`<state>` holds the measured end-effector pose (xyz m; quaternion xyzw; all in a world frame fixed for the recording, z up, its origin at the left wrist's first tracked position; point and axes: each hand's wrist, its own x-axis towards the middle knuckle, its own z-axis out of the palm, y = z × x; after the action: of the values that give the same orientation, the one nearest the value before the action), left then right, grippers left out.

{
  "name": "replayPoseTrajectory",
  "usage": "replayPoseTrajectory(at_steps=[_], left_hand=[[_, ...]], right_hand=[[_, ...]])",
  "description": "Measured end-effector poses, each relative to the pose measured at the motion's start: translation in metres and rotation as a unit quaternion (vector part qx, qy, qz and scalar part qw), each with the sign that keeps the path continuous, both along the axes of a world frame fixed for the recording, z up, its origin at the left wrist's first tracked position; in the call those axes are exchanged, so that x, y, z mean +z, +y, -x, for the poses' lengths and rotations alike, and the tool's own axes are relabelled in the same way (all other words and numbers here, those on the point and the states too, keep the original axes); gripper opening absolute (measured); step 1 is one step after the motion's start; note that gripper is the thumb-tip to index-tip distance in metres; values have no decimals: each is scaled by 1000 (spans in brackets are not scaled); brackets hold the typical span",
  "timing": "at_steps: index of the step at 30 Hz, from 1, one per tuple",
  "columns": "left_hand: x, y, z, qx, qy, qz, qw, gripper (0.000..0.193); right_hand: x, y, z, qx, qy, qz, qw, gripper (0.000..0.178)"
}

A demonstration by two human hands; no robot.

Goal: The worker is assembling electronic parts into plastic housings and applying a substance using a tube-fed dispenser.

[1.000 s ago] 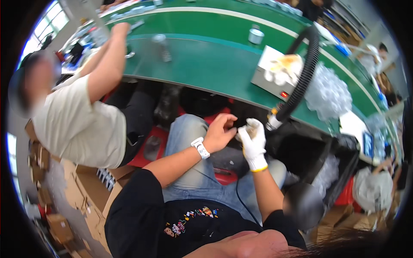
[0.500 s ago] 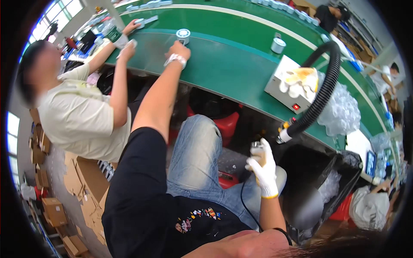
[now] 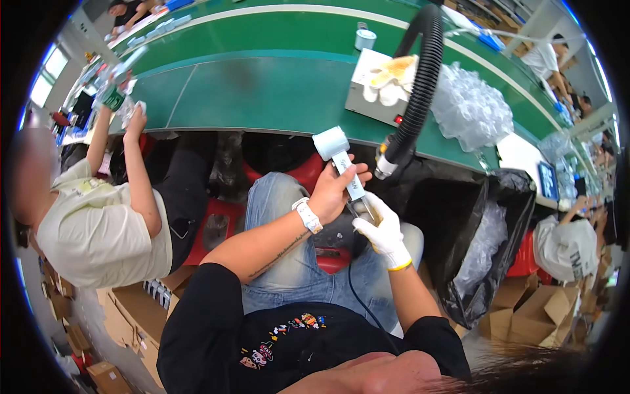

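To the person's right, a black plastic bag (image 3: 453, 276) stands open, with crumpled clear plastic (image 3: 484, 240) inside it. Beyond it are open cardboard boxes (image 3: 525, 315), their contents too dim to make out. On the left, behind the co-worker (image 3: 108, 230), an open carton (image 3: 131, 322) holds dark and pale striped pieces (image 3: 157, 294).

The person's left hand (image 3: 333, 189), bare and with a white watch (image 3: 306, 215) at the wrist, grasps a pale blue device (image 3: 339, 157) by its handle. The device is tilted above the lap, its round head up toward the near edge of the tabletop (image 3: 230, 98). The right hand (image 3: 382, 231), in a white glove, is curled at the handle's lower end, gripping a small shiny piece (image 3: 367, 209); whether that piece is part of the device cannot be told. Both forearms come in from below and meet over the knees.

The green tabletop carries a grey metal box (image 3: 371, 98) with gloves (image 3: 390, 79) on top, and a heap of clear plastic packaging (image 3: 469, 108) beside it. A black ribbed hose (image 3: 426, 72) arches in front of the box. The co-worker's hands hold a green-labelled bottle (image 3: 113, 98) and something pale, blurred.
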<state>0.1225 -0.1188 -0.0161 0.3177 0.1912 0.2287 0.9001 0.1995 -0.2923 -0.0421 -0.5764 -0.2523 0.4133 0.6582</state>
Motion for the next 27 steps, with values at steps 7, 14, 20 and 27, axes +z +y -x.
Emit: replayPoseTrajectory(at_steps=[7, 14, 20, 27], left_hand=[[-30, -28, -11, -129, 31, -126, 983, 56], [-7, -12, 4, 15, 37, -24, 999, 66], [-24, 7, 2, -5, 4, -137, 991, 64], [-14, 29, 17, 0, -45, -64, 997, 59]], right_hand=[[-15, -14, 15, -165, -118, -38, 978, 67], [-10, -8, -5, -106, -101, -7, 989, 54], [31, 41, 2, -166, 287, -122, 935, 56], [27, 25, 1, -39, 229, -29, 972, 59]])
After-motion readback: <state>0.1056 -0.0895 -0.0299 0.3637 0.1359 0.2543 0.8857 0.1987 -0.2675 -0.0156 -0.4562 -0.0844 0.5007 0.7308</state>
